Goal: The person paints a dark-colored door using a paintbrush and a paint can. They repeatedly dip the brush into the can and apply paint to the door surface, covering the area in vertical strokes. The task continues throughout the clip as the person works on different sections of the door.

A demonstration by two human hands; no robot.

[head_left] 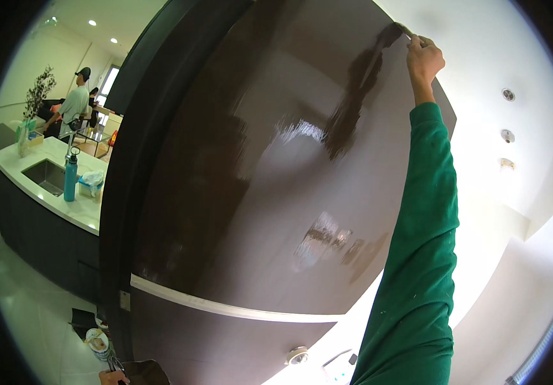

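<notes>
My right hand (425, 61), raised high in a green sleeve, is closed around the handle of a paintbrush (392, 33). The dark bristles press on the top edge of a large brown door panel (327, 173). Wet dark paint streaks (347, 115) run down the panel from the brush, and its left side looks darker than its right. At the bottom left, only part of my left hand (113, 377) shows, its fingers closed at the side of a dark brown paint container (145, 372). A metal clip or wire stands beside these fingers; the container's lower part is cut off.
A pale strip (225, 308) crosses the lower panel, above a round knob (297, 355). An open paint tub (97, 342) stands on the floor. Left is a counter (84, 215) with a sink and blue bottle (70, 178). Farther back, a person (74, 102) in a cap stands.
</notes>
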